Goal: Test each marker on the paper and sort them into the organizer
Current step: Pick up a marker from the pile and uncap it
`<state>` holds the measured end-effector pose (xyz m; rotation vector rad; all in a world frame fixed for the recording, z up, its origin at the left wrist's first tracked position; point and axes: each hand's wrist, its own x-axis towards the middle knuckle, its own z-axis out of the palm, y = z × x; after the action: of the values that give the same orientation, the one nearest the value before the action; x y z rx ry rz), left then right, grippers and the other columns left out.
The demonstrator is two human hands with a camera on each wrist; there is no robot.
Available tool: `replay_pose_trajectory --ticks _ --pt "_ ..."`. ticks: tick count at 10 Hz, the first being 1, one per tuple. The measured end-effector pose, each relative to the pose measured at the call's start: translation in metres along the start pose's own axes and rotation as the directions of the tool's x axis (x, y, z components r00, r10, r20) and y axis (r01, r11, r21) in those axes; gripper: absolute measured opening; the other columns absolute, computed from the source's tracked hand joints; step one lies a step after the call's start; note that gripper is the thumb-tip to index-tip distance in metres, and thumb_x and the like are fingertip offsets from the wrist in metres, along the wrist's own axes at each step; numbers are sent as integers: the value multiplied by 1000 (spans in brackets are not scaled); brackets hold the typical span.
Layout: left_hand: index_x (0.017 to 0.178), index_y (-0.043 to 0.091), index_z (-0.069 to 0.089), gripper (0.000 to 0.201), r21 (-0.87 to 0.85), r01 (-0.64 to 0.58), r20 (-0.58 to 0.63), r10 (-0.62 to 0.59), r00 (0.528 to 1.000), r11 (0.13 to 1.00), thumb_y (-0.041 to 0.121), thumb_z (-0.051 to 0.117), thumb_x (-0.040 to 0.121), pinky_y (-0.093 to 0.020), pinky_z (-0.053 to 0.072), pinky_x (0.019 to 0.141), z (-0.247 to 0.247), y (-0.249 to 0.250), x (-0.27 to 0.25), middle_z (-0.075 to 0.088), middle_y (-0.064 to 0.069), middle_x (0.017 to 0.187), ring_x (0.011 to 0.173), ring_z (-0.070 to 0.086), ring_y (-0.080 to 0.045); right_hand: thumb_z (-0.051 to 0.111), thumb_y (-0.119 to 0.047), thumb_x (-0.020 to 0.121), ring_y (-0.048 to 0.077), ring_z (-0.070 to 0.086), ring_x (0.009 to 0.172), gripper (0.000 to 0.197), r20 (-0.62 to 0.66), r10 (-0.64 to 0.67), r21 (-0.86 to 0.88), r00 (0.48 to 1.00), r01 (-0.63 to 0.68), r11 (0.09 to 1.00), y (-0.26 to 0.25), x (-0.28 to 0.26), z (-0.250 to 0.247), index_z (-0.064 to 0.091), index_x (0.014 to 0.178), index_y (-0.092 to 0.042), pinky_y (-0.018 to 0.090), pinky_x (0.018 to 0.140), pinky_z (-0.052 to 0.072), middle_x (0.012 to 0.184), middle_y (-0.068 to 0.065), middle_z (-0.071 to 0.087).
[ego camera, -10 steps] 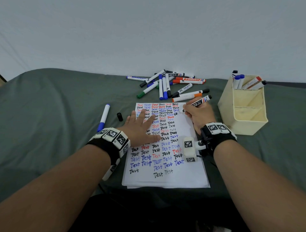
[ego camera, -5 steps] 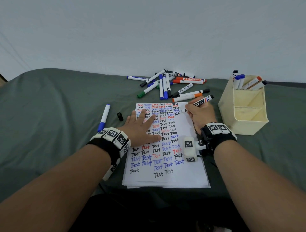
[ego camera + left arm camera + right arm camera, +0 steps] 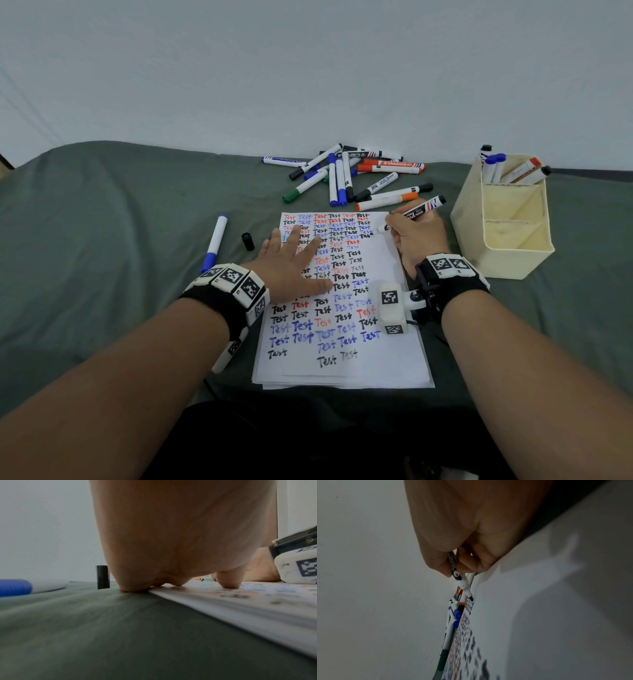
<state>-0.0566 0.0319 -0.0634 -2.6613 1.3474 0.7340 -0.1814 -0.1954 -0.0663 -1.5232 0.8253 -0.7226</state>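
A white paper covered in rows of the word "Test" lies on the green cloth. My right hand grips an uncapped black marker like a pen, its tip touching the paper's upper right part beside the last black word; the same marker and tip show in the right wrist view. My left hand lies flat with spread fingers on the paper's left side. The cream organizer stands to the right with several markers in its back compartment.
A pile of loose markers lies beyond the paper. A blue-capped marker and a small black cap standing on end sit left of the paper; both show in the left wrist view, marker and cap. A pale wall stands behind.
The right hand has slid slightly right along the paper's top rows with the marker tip on the sheet. The left hand has stayed flat in place.
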Motion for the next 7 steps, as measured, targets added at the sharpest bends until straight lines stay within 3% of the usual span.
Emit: replay_pose_trajectory --ticks 3,5,7 --pt "150 49 -24 102 1 -1 -3 1 1000 1000 96 25 74 -47 -14 119 0 0 0 -35 3 160 147 -32 -34 66 -9 76 11 50 50 12 1 -14 -3 1000 14 1000 -2 -4 1 62 75 -20 28 55 41 58 -4 58" --pt "150 49 -23 101 5 1 -7 -1 1000 1000 95 26 75 -47 -13 119 0 0 0 -35 2 161 147 -31 -34 69 -10 77 12 53 53 24 17 -9 8 1000 9 1000 -2 -3 0 68 63 -30 30 57 44 59 -1 62" --pt "152 47 -22 100 6 0 -5 0 1000 1000 93 27 78 -48 -13 119 -2 1 -2 -35 1 161 147 -31 -35 69 -15 72 16 50 53 17 -31 26 49 999 -25 998 0 0 1 67 65 -31 33 56 41 60 0 60"
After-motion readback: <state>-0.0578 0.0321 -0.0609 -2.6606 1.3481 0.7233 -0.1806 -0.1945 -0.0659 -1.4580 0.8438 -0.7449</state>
